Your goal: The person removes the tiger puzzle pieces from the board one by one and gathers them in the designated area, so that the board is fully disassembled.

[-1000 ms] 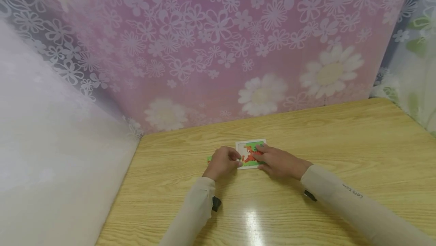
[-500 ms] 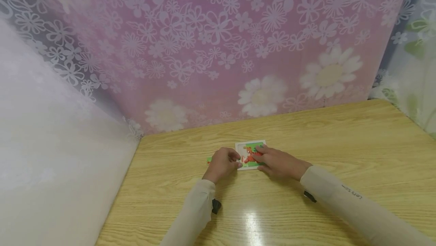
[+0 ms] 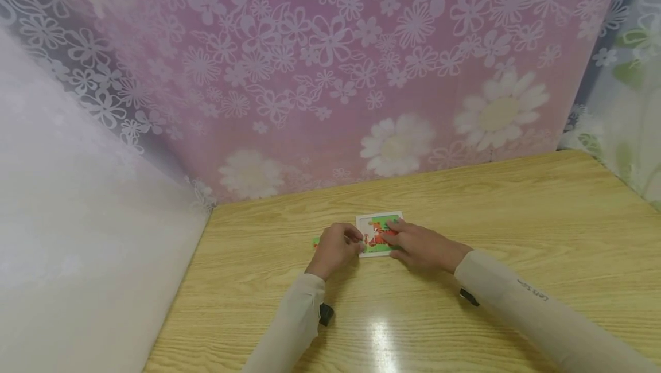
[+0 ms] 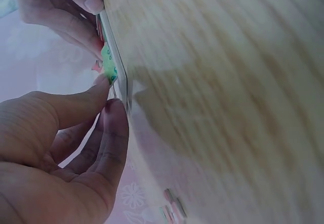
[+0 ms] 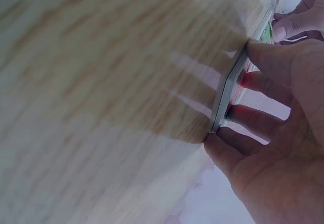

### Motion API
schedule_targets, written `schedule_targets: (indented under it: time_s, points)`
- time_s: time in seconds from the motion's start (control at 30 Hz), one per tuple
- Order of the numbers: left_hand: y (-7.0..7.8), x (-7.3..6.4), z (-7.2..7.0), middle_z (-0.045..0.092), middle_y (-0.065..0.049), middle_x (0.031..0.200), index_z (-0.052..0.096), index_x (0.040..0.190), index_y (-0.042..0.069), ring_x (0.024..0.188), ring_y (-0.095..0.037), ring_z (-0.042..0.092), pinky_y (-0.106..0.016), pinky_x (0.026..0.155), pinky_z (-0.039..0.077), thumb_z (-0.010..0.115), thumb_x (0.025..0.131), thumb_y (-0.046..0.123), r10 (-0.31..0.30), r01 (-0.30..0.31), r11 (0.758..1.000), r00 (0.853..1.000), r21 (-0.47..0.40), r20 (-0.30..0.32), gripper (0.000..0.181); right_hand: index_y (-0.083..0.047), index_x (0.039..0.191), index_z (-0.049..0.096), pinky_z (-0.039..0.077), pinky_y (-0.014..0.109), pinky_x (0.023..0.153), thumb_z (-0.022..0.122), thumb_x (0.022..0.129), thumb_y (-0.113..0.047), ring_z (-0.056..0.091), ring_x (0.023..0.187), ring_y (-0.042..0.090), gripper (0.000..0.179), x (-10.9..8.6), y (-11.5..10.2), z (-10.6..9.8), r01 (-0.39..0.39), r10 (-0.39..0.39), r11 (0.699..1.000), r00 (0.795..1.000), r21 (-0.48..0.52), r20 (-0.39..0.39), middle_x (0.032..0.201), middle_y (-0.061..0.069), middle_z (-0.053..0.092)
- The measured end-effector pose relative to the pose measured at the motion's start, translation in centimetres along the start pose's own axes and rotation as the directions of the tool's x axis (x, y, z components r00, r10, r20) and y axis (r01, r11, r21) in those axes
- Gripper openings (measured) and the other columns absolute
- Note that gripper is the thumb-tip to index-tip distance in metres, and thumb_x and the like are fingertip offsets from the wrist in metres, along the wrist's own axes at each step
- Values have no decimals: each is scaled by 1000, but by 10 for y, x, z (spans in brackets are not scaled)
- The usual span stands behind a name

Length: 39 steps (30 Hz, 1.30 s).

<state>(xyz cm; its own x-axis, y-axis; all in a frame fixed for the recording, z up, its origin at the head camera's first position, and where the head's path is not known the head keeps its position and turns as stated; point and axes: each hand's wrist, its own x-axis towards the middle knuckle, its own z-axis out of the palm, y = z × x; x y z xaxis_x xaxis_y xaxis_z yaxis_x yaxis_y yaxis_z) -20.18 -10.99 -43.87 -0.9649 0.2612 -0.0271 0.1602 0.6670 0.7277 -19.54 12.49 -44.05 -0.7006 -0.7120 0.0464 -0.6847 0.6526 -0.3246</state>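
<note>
A small jigsaw puzzle [image 3: 379,227] in a white frame lies on the table, showing an orange striped tiger on green; its left part is pale bare backing. At its lower left corner my left hand [image 3: 337,247] pinches a green puzzle piece [image 4: 110,68] between thumb and fingers, and that piece stands slightly tilted in the left wrist view. From the right, my right hand [image 3: 428,245] holds the puzzle, with the thumb [image 5: 260,52] at its near edge and the other fingers spread over the picture and far edge. Those fingers hide part of the tiger.
Just left of my left hand, loose puzzle pieces [image 3: 316,242] lie partly hidden on the wooden table [image 3: 258,310]. A pink flowered cloth [image 3: 320,103] hangs behind the table, and a pale sheet [image 3: 93,218] runs along the left side.
The left fingers and the piece shift very slightly at the frame's lower left corner. The right hand stays in place on the puzzle.
</note>
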Motion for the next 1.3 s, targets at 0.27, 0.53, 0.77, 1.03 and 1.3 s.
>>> schedule_targets:
  time_s: [0.27, 0.53, 0.77, 1.03, 1.3]
  points:
    - [3, -1, -3, 71, 2, 85, 76, 89, 6, 76, -9, 65, -29, 72, 56, 78, 90, 9, 34, -34, 999, 998, 7, -46, 3, 7, 139, 57, 43, 57, 105, 68, 99, -15, 38, 135, 58, 47, -1, -1, -3, 3, -2, 1000, 1000, 14, -7, 149, 36, 40]
    - [-1, -2, -7, 73, -1, 88, 77, 90, 6, 75, -9, 65, -30, 71, 55, 75, 93, 9, 51, -52, 998, 998, -20, -39, 4, 7, 140, 56, 42, 58, 105, 67, 100, -16, 38, 136, 57, 47, -1, 0, -3, 3, -3, 1000, 1000, 14, 1, 149, 37, 39]
    - [-9, -6, -20, 72, 1, 89, 76, 91, 8, 77, -12, 66, -32, 71, 56, 74, 95, 13, 39, -40, 998, 999, -40, -38, 6, 7, 138, 58, 48, 53, 101, 68, 99, -15, 50, 129, 47, 46, 0, 1, -4, 41, -42, 999, 999, -11, -18, 142, 29, 50]
    - [-26, -27, -41, 72, 0, 86, 75, 91, 9, 77, -16, 66, -35, 70, 56, 75, 94, 13, -38, 36, 998, 999, -61, -30, 5, 8, 136, 58, 48, 53, 101, 67, 99, -15, 50, 129, 48, 44, 1, -1, -4, 55, -55, 998, 998, -27, -17, 141, 31, 50]
    - [-39, -49, -59, 71, -5, 87, 74, 94, 6, 75, -23, 67, -33, 62, 55, 74, 94, 11, -69, 68, 995, 998, -74, -14, 5, 8, 135, 59, 46, 55, 102, 67, 99, -13, 47, 131, 51, 42, -1, -1, -2, 54, -54, 998, 998, -17, -20, 143, 34, 47]
